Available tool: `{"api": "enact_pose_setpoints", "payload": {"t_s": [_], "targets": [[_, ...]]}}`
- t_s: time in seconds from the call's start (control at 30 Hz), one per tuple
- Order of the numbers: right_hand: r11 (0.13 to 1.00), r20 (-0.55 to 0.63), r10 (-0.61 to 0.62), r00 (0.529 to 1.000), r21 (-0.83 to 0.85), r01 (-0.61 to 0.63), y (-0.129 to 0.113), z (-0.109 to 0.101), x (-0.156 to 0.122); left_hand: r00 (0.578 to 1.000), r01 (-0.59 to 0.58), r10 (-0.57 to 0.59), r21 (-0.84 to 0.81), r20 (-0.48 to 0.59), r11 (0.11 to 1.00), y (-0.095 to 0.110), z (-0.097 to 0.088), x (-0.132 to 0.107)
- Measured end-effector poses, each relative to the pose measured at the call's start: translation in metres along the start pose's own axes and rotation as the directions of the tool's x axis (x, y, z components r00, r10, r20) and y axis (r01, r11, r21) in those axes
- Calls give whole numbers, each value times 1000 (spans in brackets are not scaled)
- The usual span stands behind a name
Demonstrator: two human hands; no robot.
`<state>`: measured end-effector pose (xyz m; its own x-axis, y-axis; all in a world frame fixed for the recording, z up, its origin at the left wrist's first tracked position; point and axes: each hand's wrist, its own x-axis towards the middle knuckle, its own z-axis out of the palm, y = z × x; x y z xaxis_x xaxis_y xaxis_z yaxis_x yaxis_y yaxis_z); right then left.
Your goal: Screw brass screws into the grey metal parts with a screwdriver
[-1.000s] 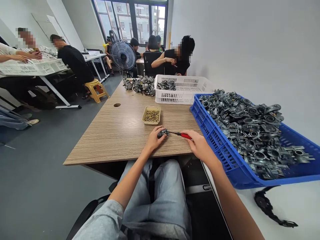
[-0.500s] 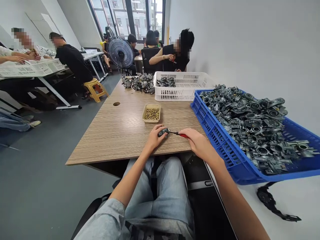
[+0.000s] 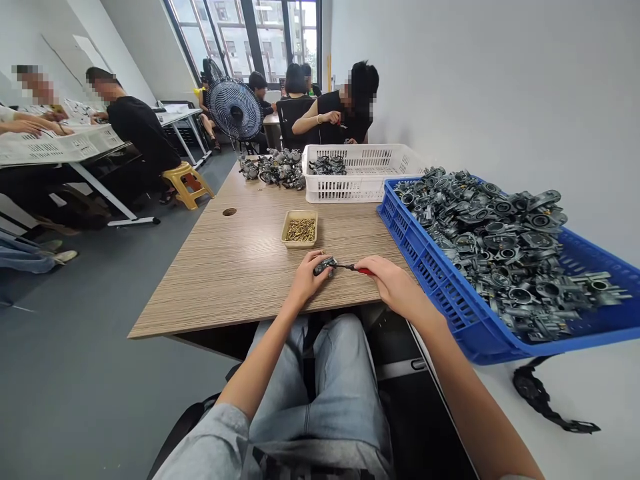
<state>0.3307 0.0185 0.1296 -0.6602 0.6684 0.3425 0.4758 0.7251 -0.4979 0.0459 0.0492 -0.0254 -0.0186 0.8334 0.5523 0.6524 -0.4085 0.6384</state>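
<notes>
My left hand [image 3: 307, 278] is closed around a small grey metal part [image 3: 325, 266] that rests on the wooden table [image 3: 235, 267] near its front edge. My right hand [image 3: 393, 283] grips a red-handled screwdriver [image 3: 357, 269] whose tip meets the part. A small tan tray of brass screws [image 3: 300, 230] sits just beyond my left hand. To my right, a blue crate [image 3: 450, 300] is heaped with grey metal castings [image 3: 500, 240].
A white basket [image 3: 365, 175] and a pile of metal parts [image 3: 273, 168] lie at the table's far end, where a seated person works. A standing fan [image 3: 234, 110], a yellow stool [image 3: 185, 180] and more people at tables are to the left. A black strap [image 3: 545, 400] lies beside the crate.
The view shifted slightly as my head moved. Both hands stay on the part and the screwdriver in the same spot.
</notes>
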Motion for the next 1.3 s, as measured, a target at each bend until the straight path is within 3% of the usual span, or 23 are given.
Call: {"api": "enact_pose_setpoints", "payload": {"t_s": [0.1,0.3,0.5,0.67,0.73,0.93,1.0,1.17,1.3], "targets": [[997,39,26,999,-72,-23,-3,-1,-2,1000,-4,4,10,9,1000,2,-1,0],[913,98,244,965,-358,-195,-21,-3,-3,1000,-4,4,16,19,1000,5,-2,0],[781,18,462,887,-482,-397,-34,4,5,999,-1,-1,35,36,999,7,-3,0],[898,37,346,938,-302,-319,-32,6,0,1000,-11,10,31,23,999,6,-2,-1],[907,33,330,944,-287,-307,-32,8,-1,1000,-13,12,33,20,999,5,-2,-1],[743,-116,492,863,-461,-485,-34,20,8,1000,0,-1,30,23,1000,4,-1,0],[726,-138,494,858,-477,-495,-35,23,9,1000,-1,0,27,26,1000,5,-1,0],[840,-63,397,915,-377,-391,-38,19,4,1000,-12,12,16,18,1000,7,-3,0],[877,-48,336,940,-349,-332,-43,17,-1,1000,-1,0,22,23,1000,8,-3,0]]}}
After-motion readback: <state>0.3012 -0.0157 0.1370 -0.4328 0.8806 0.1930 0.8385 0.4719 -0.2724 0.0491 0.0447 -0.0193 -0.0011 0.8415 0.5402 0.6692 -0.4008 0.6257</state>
